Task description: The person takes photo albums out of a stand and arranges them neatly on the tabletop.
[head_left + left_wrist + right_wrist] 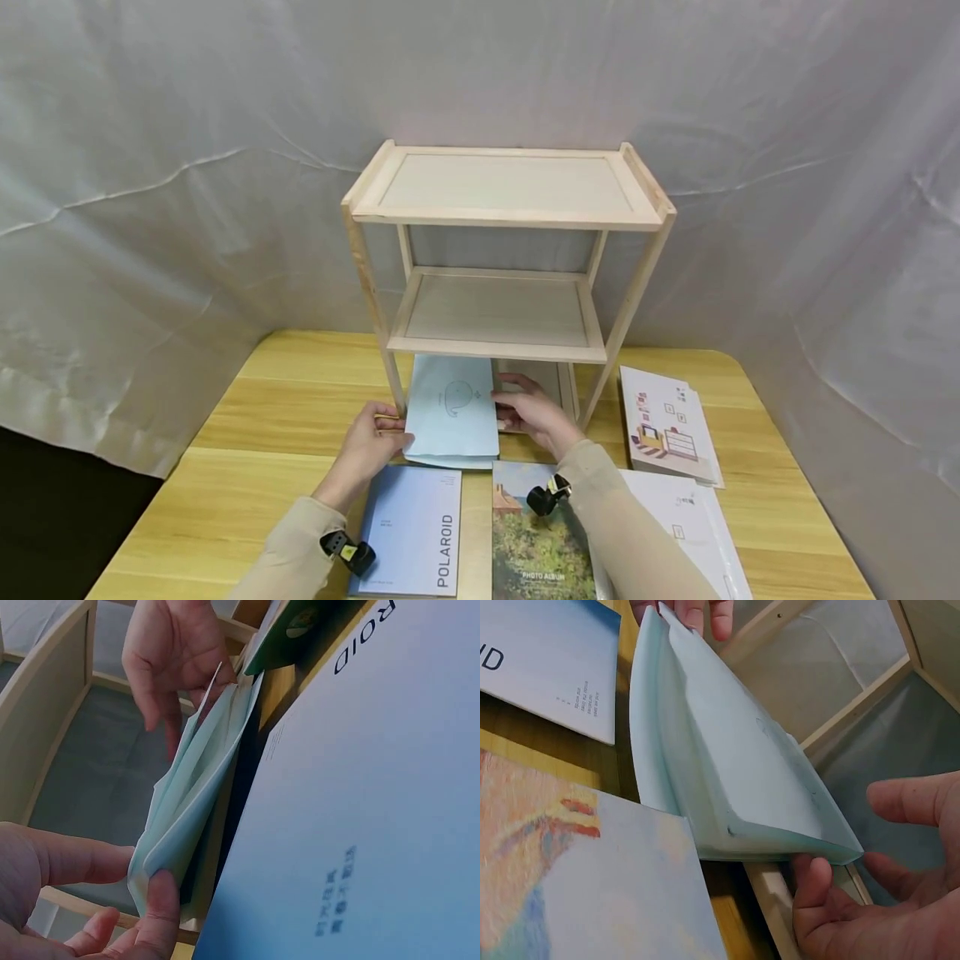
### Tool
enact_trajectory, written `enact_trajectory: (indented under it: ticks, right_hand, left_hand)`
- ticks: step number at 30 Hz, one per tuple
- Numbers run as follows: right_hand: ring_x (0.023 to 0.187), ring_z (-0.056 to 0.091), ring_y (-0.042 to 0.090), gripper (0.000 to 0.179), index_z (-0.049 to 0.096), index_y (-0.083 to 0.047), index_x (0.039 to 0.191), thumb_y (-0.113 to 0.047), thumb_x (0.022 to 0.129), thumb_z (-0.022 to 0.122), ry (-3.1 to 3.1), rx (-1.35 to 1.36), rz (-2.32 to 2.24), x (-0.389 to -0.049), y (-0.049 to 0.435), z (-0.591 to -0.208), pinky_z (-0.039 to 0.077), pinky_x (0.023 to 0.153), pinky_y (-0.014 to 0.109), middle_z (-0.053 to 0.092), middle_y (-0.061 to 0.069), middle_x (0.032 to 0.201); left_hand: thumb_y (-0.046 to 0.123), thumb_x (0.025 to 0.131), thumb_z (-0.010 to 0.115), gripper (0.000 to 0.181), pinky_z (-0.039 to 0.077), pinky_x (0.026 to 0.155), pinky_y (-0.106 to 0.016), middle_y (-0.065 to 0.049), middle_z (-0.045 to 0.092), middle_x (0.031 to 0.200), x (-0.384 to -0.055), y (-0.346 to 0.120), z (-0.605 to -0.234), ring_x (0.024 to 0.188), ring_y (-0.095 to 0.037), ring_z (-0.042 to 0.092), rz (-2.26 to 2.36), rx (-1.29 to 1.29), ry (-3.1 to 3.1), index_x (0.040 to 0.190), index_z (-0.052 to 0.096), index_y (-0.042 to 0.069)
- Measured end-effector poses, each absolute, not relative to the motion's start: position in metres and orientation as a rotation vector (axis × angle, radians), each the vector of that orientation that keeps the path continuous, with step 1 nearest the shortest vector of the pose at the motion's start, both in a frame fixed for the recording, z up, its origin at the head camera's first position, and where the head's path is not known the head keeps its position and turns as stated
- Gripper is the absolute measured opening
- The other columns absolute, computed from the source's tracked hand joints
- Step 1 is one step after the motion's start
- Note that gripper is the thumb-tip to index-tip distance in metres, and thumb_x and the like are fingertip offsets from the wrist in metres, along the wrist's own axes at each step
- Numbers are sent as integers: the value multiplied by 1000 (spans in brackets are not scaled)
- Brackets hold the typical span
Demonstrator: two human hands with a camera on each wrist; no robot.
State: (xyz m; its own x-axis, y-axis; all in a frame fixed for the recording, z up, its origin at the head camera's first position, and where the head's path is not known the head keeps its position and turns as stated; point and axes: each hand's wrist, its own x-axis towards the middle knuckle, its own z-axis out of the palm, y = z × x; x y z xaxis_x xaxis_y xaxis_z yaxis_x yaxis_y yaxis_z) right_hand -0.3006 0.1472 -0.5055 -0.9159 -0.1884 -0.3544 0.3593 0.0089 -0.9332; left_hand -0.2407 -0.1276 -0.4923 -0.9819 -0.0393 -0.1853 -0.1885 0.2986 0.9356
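Observation:
A light blue booklet [452,408] with a whale drawing lies under the middle shelf, its front end reaching past the bottom shelf [542,379]. Its pages fan apart at the near edge in both wrist views. My left hand [369,446] pinches the booklet's left near corner between thumb and fingers. On the other side, my right hand [536,414] touches the right edge with loosely spread fingers. The right wrist view shows its fingertips [814,879] by the booklet's corner, with another finger apart from it. Part of the booklet's far end is hidden by the middle shelf.
The three-tier wooden rack [510,221] stands at the back of the table [247,450]. A blue POLAROID album [412,529] and a painted photo album [536,550] lie in front. White booklets [663,421] and a white album in clear wrap [693,525] lie at the right.

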Motion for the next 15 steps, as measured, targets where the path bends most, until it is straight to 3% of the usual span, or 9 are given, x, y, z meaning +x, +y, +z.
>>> enact_trajectory:
  ticks: [6,11,15]
  right_hand:
    - [82,60,13,61,40,-4,161,-5,104,63,1878,227,-2007,-302,146,-505,54,73,22,65,5,101]
    - [93,64,18,61,42,-4,161,-3,103,63,1866,243,-2029,-302,143,-505,61,84,27,65,10,111]
    - [92,64,19,63,42,-6,162,-3,102,63,1867,238,-2021,-303,141,-505,61,79,29,65,10,109]
  left_hand:
    - [-5,92,74,43,65,78,-34,-26,67,122,-240,-126,-491,94,-24,69,1771,-191,2431,134,62,-8]
    - [-3,93,75,44,65,80,-34,-26,66,124,-240,-126,-491,96,-24,69,1789,-202,2420,135,65,-7]
    - [-2,95,73,43,65,83,-33,-25,66,127,-240,-128,-491,100,-25,69,1818,-227,2396,136,66,-6]
